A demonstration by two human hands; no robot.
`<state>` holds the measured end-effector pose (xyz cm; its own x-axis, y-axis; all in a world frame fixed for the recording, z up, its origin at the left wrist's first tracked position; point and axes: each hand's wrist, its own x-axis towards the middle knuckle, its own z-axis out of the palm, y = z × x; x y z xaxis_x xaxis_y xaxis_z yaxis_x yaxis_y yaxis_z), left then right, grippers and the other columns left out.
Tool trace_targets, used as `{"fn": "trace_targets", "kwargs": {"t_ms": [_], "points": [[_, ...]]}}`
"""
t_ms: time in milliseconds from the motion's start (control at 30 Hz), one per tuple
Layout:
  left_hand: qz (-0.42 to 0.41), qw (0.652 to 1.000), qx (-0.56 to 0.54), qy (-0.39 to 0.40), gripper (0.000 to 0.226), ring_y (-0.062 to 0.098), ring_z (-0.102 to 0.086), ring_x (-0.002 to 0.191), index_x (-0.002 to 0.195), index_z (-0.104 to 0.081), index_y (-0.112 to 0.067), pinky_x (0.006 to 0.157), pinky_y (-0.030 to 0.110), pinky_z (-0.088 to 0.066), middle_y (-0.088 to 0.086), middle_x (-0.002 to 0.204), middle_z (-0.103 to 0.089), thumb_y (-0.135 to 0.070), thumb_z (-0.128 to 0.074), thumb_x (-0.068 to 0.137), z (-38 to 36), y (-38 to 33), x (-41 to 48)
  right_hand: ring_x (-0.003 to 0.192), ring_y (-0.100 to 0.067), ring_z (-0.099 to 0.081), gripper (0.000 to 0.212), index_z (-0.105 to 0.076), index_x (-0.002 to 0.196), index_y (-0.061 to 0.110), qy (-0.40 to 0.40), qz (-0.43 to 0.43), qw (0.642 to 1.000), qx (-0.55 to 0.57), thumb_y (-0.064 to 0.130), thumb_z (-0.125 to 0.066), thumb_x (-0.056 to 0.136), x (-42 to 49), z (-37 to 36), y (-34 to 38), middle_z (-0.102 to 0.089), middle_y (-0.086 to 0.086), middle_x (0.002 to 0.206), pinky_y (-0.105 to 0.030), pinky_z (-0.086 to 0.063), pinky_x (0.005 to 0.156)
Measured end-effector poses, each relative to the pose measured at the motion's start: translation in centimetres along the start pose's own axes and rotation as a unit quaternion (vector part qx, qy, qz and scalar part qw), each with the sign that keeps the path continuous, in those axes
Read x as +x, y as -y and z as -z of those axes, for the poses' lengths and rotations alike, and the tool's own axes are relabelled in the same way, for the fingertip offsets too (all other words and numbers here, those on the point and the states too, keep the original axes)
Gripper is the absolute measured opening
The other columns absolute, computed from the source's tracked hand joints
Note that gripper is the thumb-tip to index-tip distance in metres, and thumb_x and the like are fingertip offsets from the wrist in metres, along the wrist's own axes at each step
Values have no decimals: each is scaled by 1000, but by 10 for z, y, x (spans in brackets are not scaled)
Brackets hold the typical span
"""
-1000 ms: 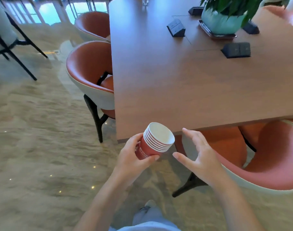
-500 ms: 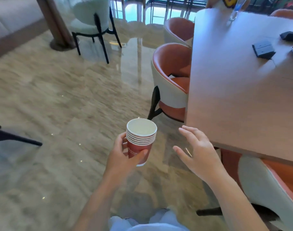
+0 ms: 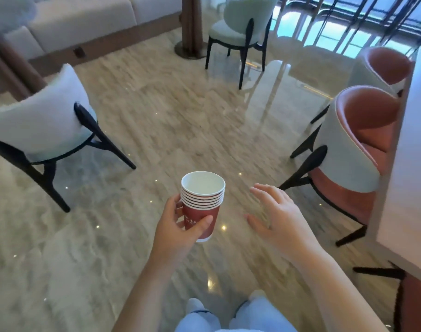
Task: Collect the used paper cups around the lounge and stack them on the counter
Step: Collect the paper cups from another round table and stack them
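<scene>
The left hand (image 3: 178, 228) grasps a stack of red paper cups (image 3: 202, 200) around its lower part. The thumb lies across the white lettering on the front, and the other fingers go behind the stack. The stack stands upright in this hand with the mouth up. Above the fingers, the white rims of several nested cups show as rings, one over the other. The inside of the top cup is white.

The right hand (image 3: 279, 216) is released, with the fingers straight and a little spread. It is to the right of the stack, near it but not touching.

Under both hands is a polished marble floor (image 3: 156, 130) with small points of light on it. To the left of the left hand, well apart, stands a pale chair (image 3: 37, 121) with black legs. To the right of the right hand stands a red tub chair (image 3: 358, 144) with a pale outer shell, just beside the edge of a table (image 3: 411, 140). Beyond it is a second red chair (image 3: 382, 65). Far ahead of the hands are another pale chair (image 3: 240, 27), a wooden column (image 3: 190, 22) and a light sofa (image 3: 80, 17). Below the wrists show the person's light blue trousers (image 3: 257, 315).
</scene>
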<state>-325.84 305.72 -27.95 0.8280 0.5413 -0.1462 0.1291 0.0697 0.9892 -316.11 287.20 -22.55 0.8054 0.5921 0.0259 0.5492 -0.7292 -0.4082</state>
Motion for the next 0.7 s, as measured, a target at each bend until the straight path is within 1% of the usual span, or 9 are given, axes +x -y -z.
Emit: {"fn": "trace_targets", "kwargs": {"t_ms": [67,133,200,267,367,500,533,600,700], "points": [[12,1000,-4,-28,60,-1,-62,93,105,-55,-31,72,16,-51,-11,102,-64,-34,-80,50,13,3,3,124,-23,-44,51,-50,128,16,7,23,1000,5,34,-63,82,18,-7,11,-51,-1,131,-38,-35,101],[24,998,-2,-52,57,-3,-62,93,103,-55,-34,73,16,-51,-18,99,-65,-31,-79,52,20,7,11,124,-24,-43,50,-51,127,15,14,36,999,12,33,-64,82,37,-14,18,-52,-1,130,-39,-36,101],[30,997,3,-69,58,-3,-61,93,105,-54,-35,73,15,-50,-18,100,-64,-28,-80,53,24,9,23,124,-24,-43,50,-51,127,15,24,47,998,18,32,-65,82,57,-20,20,-52,-1,130,-39,-36,101],[31,997,9,-76,62,-3,-61,93,109,-54,-32,72,13,-49,-13,104,-63,-23,-85,57,22,11,37,126,-22,-42,51,-50,128,16,38,56,998,20,33,-65,82,78,-27,18,-51,0,132,-38,-35,102],[31,996,9,-88,61,-7,-61,92,114,-54,-27,69,9,-48,-14,105,-64,-18,-85,62,13,9,71,129,-19,-38,53,-47,131,19,58,68,996,22,36,-63,83,119,-32,6,-47,3,135,-36,-33,104],[21,996,20,-90,55,-8,-60,94,109,-54,-32,74,10,-48,-16,105,-64,-17,-82,64,-9,-5,139,128,-22,-38,53,-48,130,17,52,68,996,32,37,-61,83,192,-23,-21,-48,0,134,-38,-33,104],[17,996,24,-85,55,-8,-60,95,108,-53,-33,76,11,-49,-16,106,-64,-19,-83,64,-17,-11,158,127,-24,-40,52,-49,129,16,45,65,996,35,36,-62,83,211,-18,-29,-50,-1,133,-40,-34,103],[11,997,34,-71,58,-7,-59,98,107,-53,-36,80,15,-50,-16,108,-63,-29,-85,60,-32,-26,197,125,-26,-43,51,-51,127,14,26,59,997,40,34,-63,82,249,-6,-45,-52,-3,131,-40,-36,101],[-2,997,45,-59,58,-3,-60,101,107,-53,-40,84,19,-50,-16,108,-64,-36,-80,55,-56,-46,251,124,-26,-44,50,-52,126,14,13,52,998,45,33,-64,82,299,8,-65,-53,-3,130,-40,-36,101]]}}
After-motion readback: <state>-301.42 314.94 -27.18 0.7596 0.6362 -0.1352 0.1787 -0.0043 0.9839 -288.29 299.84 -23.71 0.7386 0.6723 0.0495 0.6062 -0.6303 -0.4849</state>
